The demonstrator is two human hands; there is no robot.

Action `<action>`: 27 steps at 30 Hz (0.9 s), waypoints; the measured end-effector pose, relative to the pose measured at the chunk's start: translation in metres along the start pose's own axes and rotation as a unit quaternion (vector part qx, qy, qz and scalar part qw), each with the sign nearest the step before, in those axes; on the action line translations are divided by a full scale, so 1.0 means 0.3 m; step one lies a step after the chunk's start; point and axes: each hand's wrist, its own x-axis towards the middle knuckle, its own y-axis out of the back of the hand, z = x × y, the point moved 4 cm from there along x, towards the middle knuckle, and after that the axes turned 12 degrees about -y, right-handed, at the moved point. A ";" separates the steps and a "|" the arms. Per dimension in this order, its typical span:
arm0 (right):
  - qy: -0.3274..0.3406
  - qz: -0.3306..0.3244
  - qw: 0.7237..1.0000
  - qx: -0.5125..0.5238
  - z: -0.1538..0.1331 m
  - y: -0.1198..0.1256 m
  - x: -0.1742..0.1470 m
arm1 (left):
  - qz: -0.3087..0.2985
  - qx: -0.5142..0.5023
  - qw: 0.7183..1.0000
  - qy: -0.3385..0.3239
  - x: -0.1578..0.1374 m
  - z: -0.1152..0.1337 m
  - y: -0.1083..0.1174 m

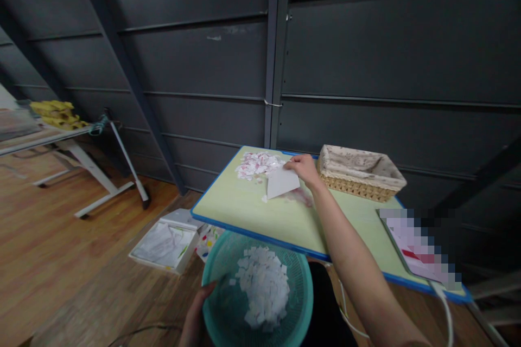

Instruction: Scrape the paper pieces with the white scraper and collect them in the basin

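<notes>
- Head view: the right hand (303, 167) pinches a white card (283, 183) at its upper right corner, thumb and fingers closed on it.
- The card leans down and toward the left from those fingers, its lower edge running slantwise across the tabletop (236, 212); whether that edge touches cannot be told.
- The pile (258, 164) of white and pinkish scraps lies just left of the right hand, spread widest from left to right; the card's upper left part overlaps its near right side in this view.
- The right hand is much nearer the pile than the left hand (196, 310), which is at the left rim of the basin (302, 303), one digit over the edge; the rest is hidden, so how far it closes cannot be told.
- The basin sits below the table's near edge, pale pieces (264, 288) heaped inside; that edge stands between it and the pile.
- Right of the right hand, close by, is a basket (356, 186); a flat device (419, 255) lies farther right.
- Nothing visible blocks the card's side toward the pile.
</notes>
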 end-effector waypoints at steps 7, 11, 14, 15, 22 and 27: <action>0.010 0.040 0.998 -0.054 -0.007 0.015 -0.001 | -0.024 0.012 1.000 -0.005 0.002 0.008 0.005; 0.006 0.075 0.994 -0.081 -0.006 0.041 0.005 | -0.006 0.025 1.000 -0.014 0.008 0.001 0.008; 0.009 0.077 0.994 -0.083 -0.001 0.044 0.010 | -0.017 0.027 0.999 -0.003 0.006 -0.002 0.004; 0.011 0.075 0.993 -0.086 0.000 0.042 0.011 | -0.019 0.026 0.999 -0.006 0.005 0.000 0.004; 0.023 0.095 0.987 -0.126 -0.005 0.043 0.008 | -0.014 0.033 0.999 -0.015 -0.002 0.004 0.004; 0.034 0.136 0.980 -0.142 -0.008 0.049 0.003 | -0.004 0.004 1.000 0.011 -0.008 0.003 0.002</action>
